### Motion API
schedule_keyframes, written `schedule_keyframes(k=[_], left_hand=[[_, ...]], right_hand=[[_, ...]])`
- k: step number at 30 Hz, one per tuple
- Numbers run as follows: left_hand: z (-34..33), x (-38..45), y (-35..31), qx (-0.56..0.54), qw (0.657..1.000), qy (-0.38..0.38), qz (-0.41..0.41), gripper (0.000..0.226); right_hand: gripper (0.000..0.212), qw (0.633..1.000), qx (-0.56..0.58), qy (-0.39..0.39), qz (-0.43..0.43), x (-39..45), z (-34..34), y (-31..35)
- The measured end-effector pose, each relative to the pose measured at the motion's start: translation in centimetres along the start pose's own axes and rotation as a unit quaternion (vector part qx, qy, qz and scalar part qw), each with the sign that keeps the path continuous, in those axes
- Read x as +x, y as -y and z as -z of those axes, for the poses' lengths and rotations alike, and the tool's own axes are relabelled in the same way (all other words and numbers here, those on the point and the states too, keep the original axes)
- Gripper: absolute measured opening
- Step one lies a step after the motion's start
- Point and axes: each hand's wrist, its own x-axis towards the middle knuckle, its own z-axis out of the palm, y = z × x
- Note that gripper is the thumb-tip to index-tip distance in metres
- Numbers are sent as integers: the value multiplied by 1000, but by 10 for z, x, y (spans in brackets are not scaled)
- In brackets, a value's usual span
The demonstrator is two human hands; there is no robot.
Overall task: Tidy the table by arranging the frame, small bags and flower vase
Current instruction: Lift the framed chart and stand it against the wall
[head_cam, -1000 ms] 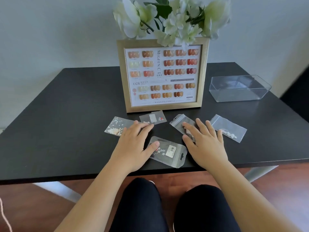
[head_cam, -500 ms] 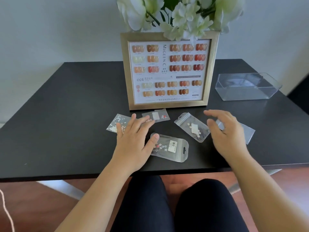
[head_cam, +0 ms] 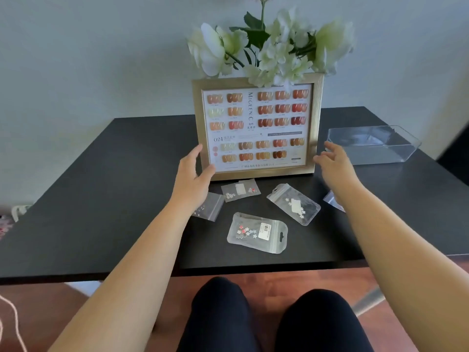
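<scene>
A gold frame [head_cam: 256,174] showing nail colour samples stands upright in the middle of the black table [head_cam: 101,199]. White flowers [head_cam: 276,49] rise behind its top edge; their vase is hidden by the frame. My left hand [head_cam: 193,171] touches the frame's lower left edge, thumb on the front. My right hand [head_cam: 335,161] hovers open just off the lower right corner. Several small clear bags lie in front: one near the frame [head_cam: 239,190], one to the right [head_cam: 294,204], one nearest me [head_cam: 257,232], one partly under my left wrist [head_cam: 209,207], one behind my right forearm [head_cam: 333,200].
A clear plastic box [head_cam: 373,144] sits on the table at the right, behind my right hand. The table's front edge runs just above my knees [head_cam: 266,313]. A pale wall stands behind the table.
Both hands have lifted off the bags and moved forward to the frame's two sides. The left hand now touches the frame. My head has tilted up, showing more of the flowers.
</scene>
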Motion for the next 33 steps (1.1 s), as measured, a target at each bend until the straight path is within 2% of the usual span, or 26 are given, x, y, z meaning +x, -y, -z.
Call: schedule_keyframes(k=[3, 7, 12, 15, 21, 25, 33], left_hand=[[-7, 15, -5, -27, 999, 30, 0, 73], [-11, 22, -10, -75, 996, 11, 40, 88], [-11, 25, -20, -112, 992, -1, 58, 69], [-1, 22, -25, -126, 991, -27, 45, 67], [35, 1, -21, -126, 988, -81, 44, 76], [72, -13, -13, -111, 984, -131, 53, 79], [148, -40, 16, -141, 958, -206, 140, 89]], right_hand=[[56, 998, 24, 43, -35, 13, -5, 7], [47, 997, -20, 75, -20, 21, -4, 7], [45, 999, -20, 51, -2, 22, -5, 9], [40, 999, 5, 40, 15, 16, -15, 13], [35, 997, 20, 48, 59, -1, -50, 28], [37, 993, 24, 85, 76, -18, -81, 44], [43, 977, 46, 181, 106, -54, -152, 73]])
